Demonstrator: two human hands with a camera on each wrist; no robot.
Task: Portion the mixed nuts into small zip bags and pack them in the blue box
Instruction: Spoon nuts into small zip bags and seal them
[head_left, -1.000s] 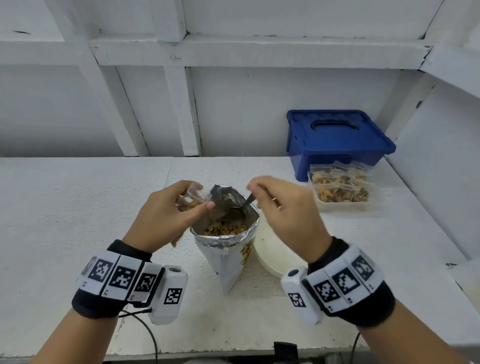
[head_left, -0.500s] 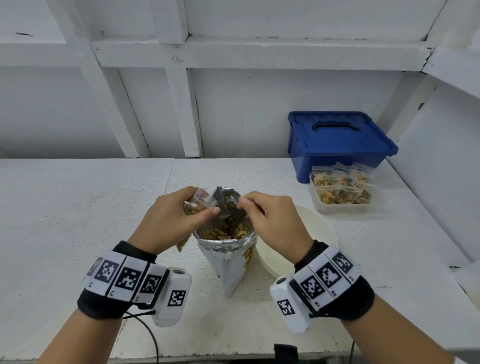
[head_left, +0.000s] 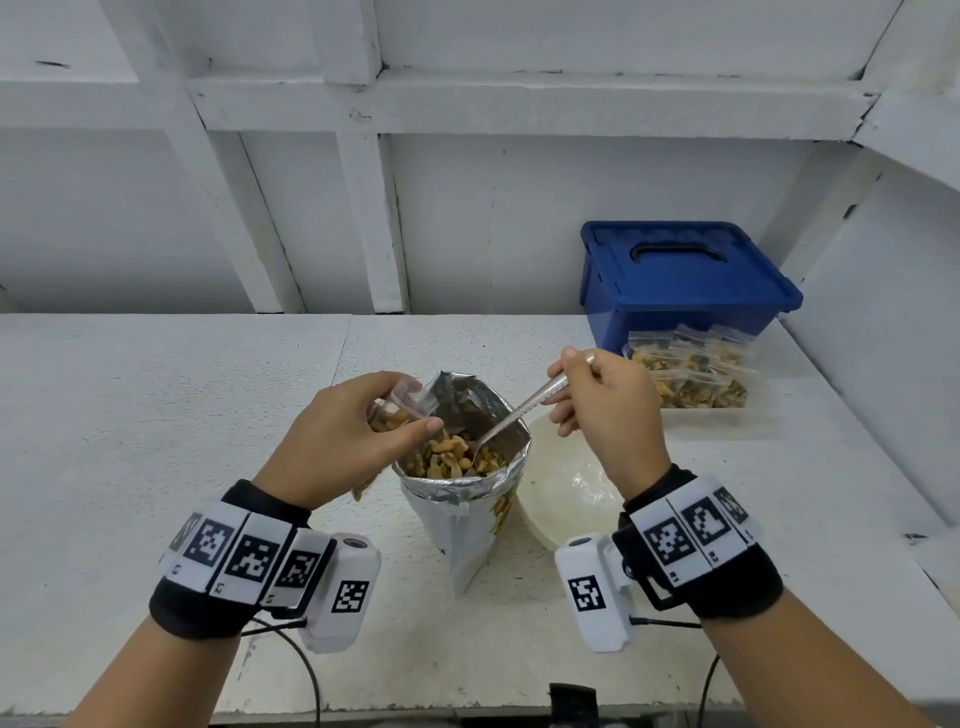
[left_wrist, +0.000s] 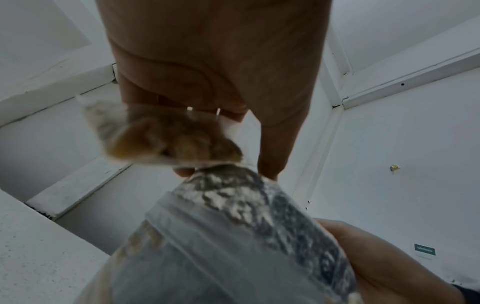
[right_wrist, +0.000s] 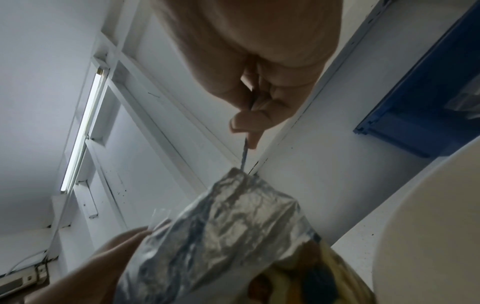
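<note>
An open foil nut bag (head_left: 462, 493) stands at the table's middle, with mixed nuts (head_left: 447, 457) showing inside. My left hand (head_left: 343, 441) grips a small clear zip bag (head_left: 397, 408) partly filled with nuts, held at the foil bag's left rim; the same zip bag (left_wrist: 161, 135) hangs under my fingers in the left wrist view. My right hand (head_left: 602, 400) pinches the handle of a metal spoon (head_left: 519, 410), whose bowl dips into the nuts. The spoon handle (right_wrist: 245, 150) runs down into the foil bag (right_wrist: 228, 226). The blue box (head_left: 680, 280) sits closed at the back right.
A clear tray (head_left: 696, 379) of several filled zip bags stands in front of the blue box. A white bowl (head_left: 566, 488) lies right of the foil bag, under my right wrist. White walls close off the back and right side. Cables hang at the front edge.
My right hand has lifted up and to the right, and the spoon now slants down into the foil bag. The left hand has kept the zip bag at the rim.
</note>
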